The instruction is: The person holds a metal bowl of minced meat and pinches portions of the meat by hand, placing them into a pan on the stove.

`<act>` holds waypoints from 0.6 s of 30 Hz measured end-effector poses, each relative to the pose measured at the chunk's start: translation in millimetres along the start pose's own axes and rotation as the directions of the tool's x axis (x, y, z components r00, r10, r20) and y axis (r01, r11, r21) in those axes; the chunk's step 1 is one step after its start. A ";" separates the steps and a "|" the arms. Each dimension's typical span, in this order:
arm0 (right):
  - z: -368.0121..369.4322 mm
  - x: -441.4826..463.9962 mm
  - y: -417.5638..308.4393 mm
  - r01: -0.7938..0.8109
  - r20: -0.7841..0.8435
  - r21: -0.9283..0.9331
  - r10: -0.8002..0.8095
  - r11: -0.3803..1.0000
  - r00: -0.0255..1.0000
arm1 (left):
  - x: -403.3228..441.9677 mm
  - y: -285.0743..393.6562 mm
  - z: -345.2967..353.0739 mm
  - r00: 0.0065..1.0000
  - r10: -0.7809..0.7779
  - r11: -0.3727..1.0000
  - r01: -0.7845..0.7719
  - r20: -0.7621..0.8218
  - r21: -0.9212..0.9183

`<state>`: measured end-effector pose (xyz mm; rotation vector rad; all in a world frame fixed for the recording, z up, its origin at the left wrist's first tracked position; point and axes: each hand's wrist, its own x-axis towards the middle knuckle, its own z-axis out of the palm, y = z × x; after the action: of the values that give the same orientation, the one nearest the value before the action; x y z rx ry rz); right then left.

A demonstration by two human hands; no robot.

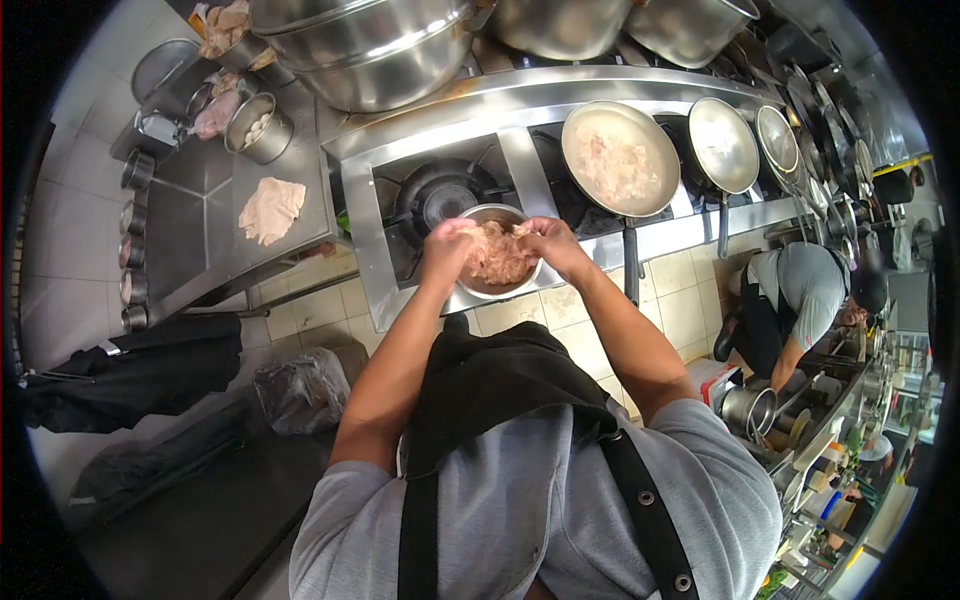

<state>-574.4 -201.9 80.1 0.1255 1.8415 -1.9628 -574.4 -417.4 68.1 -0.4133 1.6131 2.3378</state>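
A round steel bowl (497, 212) sits in front of me at the front edge of the stove, filled with pinkish-brown meat pieces (503, 258). At the bowl's left side, my left hand (449, 248) has its fingers closed on some of the meat. Opposite it, my right hand (556, 246) pinches a pale piece of meat over the right rim. The fingertips are partly hidden among the meat, so the exact grip is hard to see. To the right, a large frying pan (622, 195) holds more pale pinkish pieces.
Behind the bowl is a bare burner (450, 200). A smaller pan (722, 145) stands farther right, and big steel pots (375, 60) line the back. On the left counter (200, 215) lie a crumpled cloth (271, 210) and a pot of eggs (259, 130). A co-worker (800, 290) bends at the right.
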 end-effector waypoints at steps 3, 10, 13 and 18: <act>10.8 -6.1 -13.4 -0.040 0.072 0.241 0.024 0.970 0.997 | 0.3 -17.8 7.4 0.916 0.176 0.901 -0.297 0.360 0.316; 27.7 -9.6 -48.4 -0.125 0.008 0.428 0.135 0.895 0.991 | 6.4 -35.5 3.8 0.951 0.090 0.846 -0.229 0.294 0.481; 15.0 0.4 -28.4 -0.068 0.075 0.370 0.043 0.926 0.996 | 5.6 -32.1 1.4 0.960 0.142 0.807 -0.252 0.240 0.534; 9.5 -7.6 -28.0 -0.128 0.095 0.515 0.092 0.848 0.991 | 23.0 -53.6 -14.2 0.977 0.175 0.823 -0.213 0.121 0.526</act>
<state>-575.9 -208.9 109.9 0.3190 1.1854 -2.3015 -574.2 -411.0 8.4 -0.0432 2.2591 1.8654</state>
